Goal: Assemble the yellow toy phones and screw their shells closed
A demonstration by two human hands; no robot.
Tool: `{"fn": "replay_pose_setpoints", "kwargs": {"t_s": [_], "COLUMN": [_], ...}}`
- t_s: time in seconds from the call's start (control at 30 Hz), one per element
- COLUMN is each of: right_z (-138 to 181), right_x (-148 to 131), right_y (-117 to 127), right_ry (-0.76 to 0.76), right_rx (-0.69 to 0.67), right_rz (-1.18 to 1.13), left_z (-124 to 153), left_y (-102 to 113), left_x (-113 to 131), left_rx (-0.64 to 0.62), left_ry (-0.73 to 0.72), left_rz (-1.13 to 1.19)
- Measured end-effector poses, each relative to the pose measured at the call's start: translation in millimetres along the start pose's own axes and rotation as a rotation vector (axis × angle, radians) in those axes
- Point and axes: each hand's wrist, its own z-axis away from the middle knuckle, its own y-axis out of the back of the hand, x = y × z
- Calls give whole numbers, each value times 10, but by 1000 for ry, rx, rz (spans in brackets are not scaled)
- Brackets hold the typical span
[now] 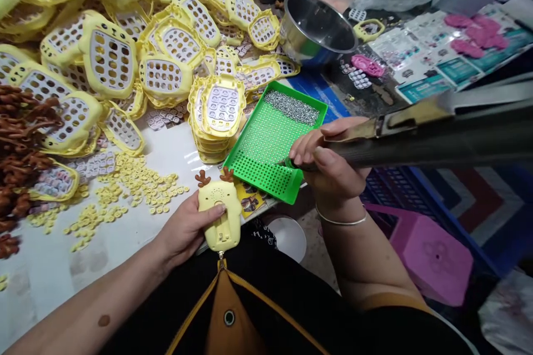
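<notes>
Left to right: brown antler pieces lie heaped at the far left, with small yellow discs strewn between them and the left hand. This hand is clamped on an antlered yellow toy casing, thumb pressed on its back, holding it at the table's edge with the open battery recess exposed. Beyond stands a stack of keypad shells. The perforated green tray carries loose silvery screws at its far end; over its near end points the driver tip. At right, the right hand is closed around a dark power screwdriver. Sound practice, in judgement: keep the casing firmly braced, the thumb clear of any screw hole, and the tip square to each screw head; a slanted bit may slip.
</notes>
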Motion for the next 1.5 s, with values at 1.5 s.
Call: {"fn": "replay_pose_setpoints", "kwargs": {"t_s": [1.5], "right_z": [393], "right_x": [-445], "right_y": [-528], "right_ry": [39], "right_rx": [-301], "right_rz": [-123], "left_z": [79], "left_y": [91], "left_x": [-168], "left_rx": [-79], "left_ry": [-92], "left_rz": [9]}}
